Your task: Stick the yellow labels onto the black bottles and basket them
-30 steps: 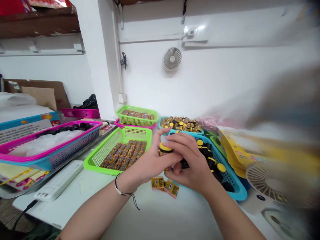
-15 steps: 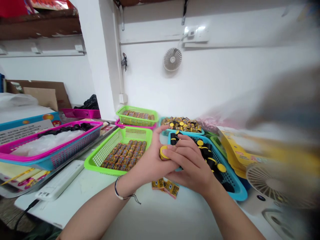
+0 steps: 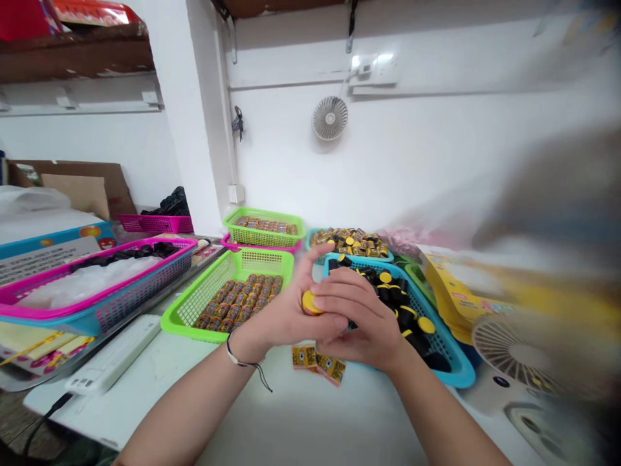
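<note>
Both curled: your left hand (image 3: 291,317) and right hand (image 3: 366,318) round a yellow-topped tub (image 3: 310,302), labels (image 3: 330,367) below; smoothing it, perhaps, grip part-hidden; next wants even pressure.

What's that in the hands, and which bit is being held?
A small yellow-topped container. The left hand and right hand close around its sides, which are mostly hidden; the right also overlaps the top's edge.

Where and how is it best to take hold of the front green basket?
Probably grip the front green basket by both long rims, coming from outside, left and right. Its walls rise above the small canisters arranged in rows inside, so the rims are free, and opposite holds should keep it level. The left hand and right hand hold a yellow-topped canister.
</note>
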`<action>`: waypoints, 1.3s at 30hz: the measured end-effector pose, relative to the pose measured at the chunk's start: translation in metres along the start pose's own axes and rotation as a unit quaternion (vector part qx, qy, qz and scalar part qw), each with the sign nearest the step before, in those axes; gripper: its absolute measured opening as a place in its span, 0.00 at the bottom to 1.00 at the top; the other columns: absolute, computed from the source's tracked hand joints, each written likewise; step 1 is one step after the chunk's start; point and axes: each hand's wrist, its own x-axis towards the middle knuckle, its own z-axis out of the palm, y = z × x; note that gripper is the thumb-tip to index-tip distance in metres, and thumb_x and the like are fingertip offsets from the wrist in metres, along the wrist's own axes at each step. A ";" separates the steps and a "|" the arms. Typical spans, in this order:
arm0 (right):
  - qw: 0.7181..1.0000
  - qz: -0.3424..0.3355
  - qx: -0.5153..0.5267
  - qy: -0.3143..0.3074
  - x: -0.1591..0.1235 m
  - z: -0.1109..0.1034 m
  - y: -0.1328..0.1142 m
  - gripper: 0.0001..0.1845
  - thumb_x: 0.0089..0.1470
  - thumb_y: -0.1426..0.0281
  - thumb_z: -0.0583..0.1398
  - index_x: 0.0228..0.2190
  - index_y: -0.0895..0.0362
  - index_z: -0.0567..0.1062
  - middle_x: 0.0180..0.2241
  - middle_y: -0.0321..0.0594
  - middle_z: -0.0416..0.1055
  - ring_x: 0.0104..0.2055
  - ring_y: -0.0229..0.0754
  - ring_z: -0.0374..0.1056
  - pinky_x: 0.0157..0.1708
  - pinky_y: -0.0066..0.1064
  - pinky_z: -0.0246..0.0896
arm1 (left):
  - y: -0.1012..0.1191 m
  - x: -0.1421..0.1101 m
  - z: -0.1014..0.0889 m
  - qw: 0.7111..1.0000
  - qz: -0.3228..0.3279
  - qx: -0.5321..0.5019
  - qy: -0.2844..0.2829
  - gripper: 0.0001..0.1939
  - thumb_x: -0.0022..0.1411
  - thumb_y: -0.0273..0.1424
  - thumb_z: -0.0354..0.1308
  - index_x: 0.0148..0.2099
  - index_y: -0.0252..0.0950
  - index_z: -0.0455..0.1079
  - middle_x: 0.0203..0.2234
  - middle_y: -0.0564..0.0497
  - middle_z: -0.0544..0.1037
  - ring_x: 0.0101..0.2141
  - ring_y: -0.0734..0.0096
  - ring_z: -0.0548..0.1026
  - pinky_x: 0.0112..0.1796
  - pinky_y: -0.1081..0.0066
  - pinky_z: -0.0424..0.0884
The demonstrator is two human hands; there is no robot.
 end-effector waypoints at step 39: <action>0.603 0.555 -0.157 -0.551 -0.029 -0.066 0.060 0.28 0.51 0.64 0.62 0.54 0.55 0.74 0.52 0.50 0.75 0.51 0.57 0.73 0.49 0.43 0.68 | -0.055 0.024 -0.228 0.673 -0.359 0.627 0.158 0.18 0.66 0.36 0.57 0.55 0.34 0.68 0.50 0.44 0.73 0.47 0.60 0.75 0.45 0.57 0.75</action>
